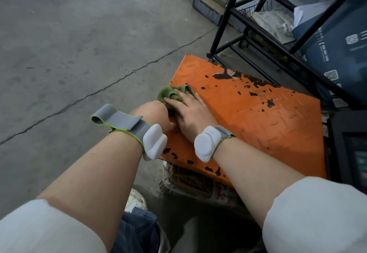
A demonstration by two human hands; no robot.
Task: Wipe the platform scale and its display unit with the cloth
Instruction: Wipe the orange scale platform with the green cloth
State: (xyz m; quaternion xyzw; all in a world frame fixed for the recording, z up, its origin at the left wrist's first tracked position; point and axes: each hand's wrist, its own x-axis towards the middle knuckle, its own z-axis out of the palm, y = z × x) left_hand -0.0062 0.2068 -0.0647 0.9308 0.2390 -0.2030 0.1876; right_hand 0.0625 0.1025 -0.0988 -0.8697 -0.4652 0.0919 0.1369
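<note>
The orange platform scale [258,117] lies on the concrete floor, its paint chipped in black patches. A green cloth [172,93] is bunched at the platform's left edge. My right hand [190,111] lies flat on the cloth with straight fingers, pressing it onto the orange plate. My left hand [153,113] sits at the same edge beside the cloth, its fingers curled over the platform's rim and hidden from view. A dark unit with a screen [353,153], possibly the display unit, stands at the right edge of the frame.
A black metal rack [248,40] stands just behind the scale, one foot at its far corner. A dark blue box [337,54] leans on the rack. A wrapped bundle [190,181] lies under the near edge. My shoe [137,201] is below.
</note>
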